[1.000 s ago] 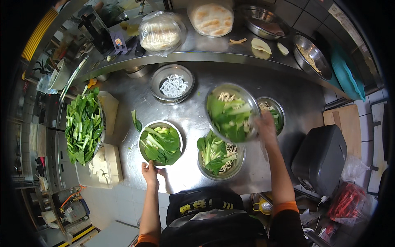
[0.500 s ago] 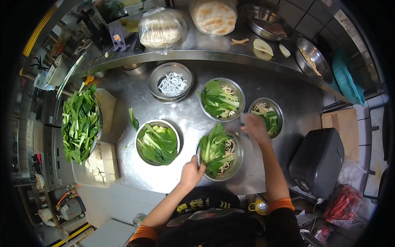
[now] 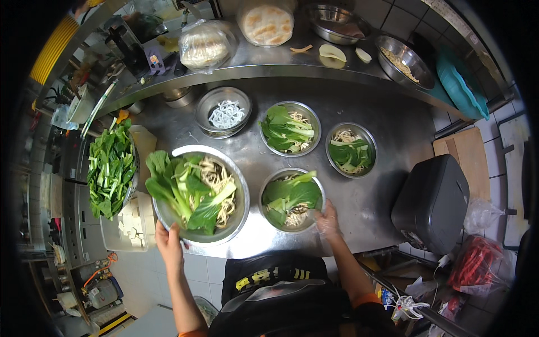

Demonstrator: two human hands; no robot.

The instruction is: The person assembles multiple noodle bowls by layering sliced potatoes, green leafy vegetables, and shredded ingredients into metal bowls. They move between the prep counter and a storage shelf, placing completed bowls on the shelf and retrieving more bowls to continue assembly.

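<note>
A steel counter [image 3: 370, 185] fills the middle of the frame, with a raised steel shelf [image 3: 269, 62] curving across the top and tiled wall at the upper right. Up on the shelf sit a bagged stack of flatbread [image 3: 206, 45], a second flatbread stack [image 3: 266, 22] and two steel basins. At far left, a tub heaped with loose greens [image 3: 109, 168], a tray of white tofu cubes [image 3: 130, 224] just below it. A dark bin [image 3: 432, 205] stands at right, beside a wooden board [image 3: 459, 151].

Now the hands. The left hand [image 3: 168, 242] comes up from the lower edge and grips the near rim of the big bowl [image 3: 196, 194], lower left of centre, full of greens and noodles, fingers curled under the rim, thumb on top. The right hand [image 3: 327, 220], in a clear glove, rests against the right rim of the smaller bowl [image 3: 292, 199] at centre, fingers close together along the edge. Behind, across the upper middle, three more bowls: one with white noodles [image 3: 223, 111], two with greens on noodles [image 3: 289, 128] [image 3: 351, 150].
</note>
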